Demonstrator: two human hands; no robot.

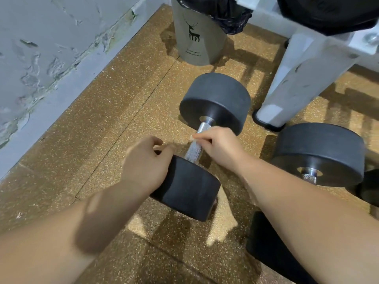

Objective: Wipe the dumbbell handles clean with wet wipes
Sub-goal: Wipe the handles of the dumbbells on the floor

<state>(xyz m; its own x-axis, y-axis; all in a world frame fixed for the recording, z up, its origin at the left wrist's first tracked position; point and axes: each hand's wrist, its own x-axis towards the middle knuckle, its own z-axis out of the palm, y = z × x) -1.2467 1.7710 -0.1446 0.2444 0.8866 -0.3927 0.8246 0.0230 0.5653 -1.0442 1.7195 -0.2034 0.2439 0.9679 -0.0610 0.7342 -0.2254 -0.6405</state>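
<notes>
While dumbbell handle (193,149) is lying low over floor (102,140), running 1-to-7 o'clock, right hand (215,146) is pinching pale scrap, probably wipe (192,137), over it. Left hand (147,160) is curling by near head (188,187); grip unreadable, blurred. Risk: sideways push rolling it toward second dumbbell (320,152) at 3 o'clock.

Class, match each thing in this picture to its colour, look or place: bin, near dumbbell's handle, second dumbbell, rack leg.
Column one:
1 bin
2 near dumbbell's handle
3 second dumbbell
4 rack leg

Column two:
A white
B grey, with a deer print
C shiny knurled metal
D on the floor, far right

Pairs: 1-B, 2-C, 3-D, 4-A
</notes>
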